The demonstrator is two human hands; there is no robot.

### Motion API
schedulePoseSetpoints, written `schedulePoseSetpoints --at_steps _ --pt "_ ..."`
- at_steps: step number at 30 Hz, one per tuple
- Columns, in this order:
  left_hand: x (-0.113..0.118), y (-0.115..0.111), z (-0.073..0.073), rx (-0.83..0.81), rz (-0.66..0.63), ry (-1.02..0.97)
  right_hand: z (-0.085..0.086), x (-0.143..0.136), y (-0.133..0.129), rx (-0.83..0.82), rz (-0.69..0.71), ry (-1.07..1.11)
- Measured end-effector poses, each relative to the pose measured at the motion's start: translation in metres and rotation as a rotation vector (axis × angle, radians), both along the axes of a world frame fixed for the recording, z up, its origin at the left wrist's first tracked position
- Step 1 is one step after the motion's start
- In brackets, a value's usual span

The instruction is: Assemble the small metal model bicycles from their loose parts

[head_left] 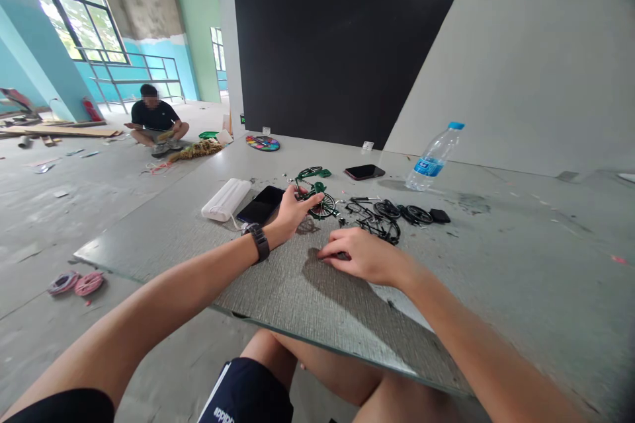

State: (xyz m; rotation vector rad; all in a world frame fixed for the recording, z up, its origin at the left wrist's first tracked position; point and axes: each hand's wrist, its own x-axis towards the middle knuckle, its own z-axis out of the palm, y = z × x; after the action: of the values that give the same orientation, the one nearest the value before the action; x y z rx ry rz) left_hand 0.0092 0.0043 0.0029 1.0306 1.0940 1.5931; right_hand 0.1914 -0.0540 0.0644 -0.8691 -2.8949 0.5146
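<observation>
Green bike (320,188) sits at the frame's centre, gripped by the left hand (292,213); next comes the right hand (364,254), fingers bent, contents unclear; then black parts (387,209) and 1 bottle (429,162) on the counter (506,258), right of centre.

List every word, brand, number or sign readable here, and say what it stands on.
"adidas": on the dark shorts.
Blue label on the plastic bottle: printed, but too small and blurred to read.
Small green-lit box: too small to read.
No other text is readable.
</observation>
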Motion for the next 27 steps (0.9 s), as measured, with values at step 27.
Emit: schedulePoseSetpoints --at_steps 27 --pt "-0.0002 0.0007 0.0002 -0.015 0.021 -0.013 -0.0021 0.0021 0.0015 0.108 0.003 -0.067"
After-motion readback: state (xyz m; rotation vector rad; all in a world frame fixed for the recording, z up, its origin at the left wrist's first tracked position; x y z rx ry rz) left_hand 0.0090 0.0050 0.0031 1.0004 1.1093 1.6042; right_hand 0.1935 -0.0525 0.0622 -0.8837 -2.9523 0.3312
